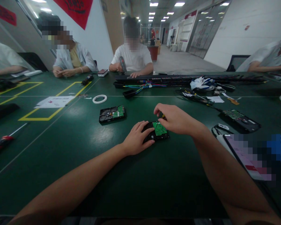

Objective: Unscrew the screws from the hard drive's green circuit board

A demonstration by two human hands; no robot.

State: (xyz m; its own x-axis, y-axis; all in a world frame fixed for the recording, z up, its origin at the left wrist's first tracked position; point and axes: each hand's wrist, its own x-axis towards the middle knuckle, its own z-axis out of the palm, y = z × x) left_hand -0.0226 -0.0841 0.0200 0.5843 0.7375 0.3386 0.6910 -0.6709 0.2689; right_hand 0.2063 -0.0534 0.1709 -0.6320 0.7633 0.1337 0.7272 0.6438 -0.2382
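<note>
A hard drive [160,129] with a green circuit board on its upper face lies on the dark green table in front of me. My left hand [138,137] is laid over its left end and holds it, thumb along the near edge and index finger across the top. Above the board, my right hand [174,118] has its fingers closed around a small screwdriver [163,116]. Only a bit of yellow and black handle shows; its thin shaft points down at the board. Whether the tip touches a screw is too small to tell.
A second hard drive [111,114] and a tape roll [99,99] lie beyond my left hand. Another drive [240,120] and a tablet-like device [248,156] are to the right. A red-black screwdriver [1,145] lies far left. Cable bundles [145,85] stretch before people seated opposite.
</note>
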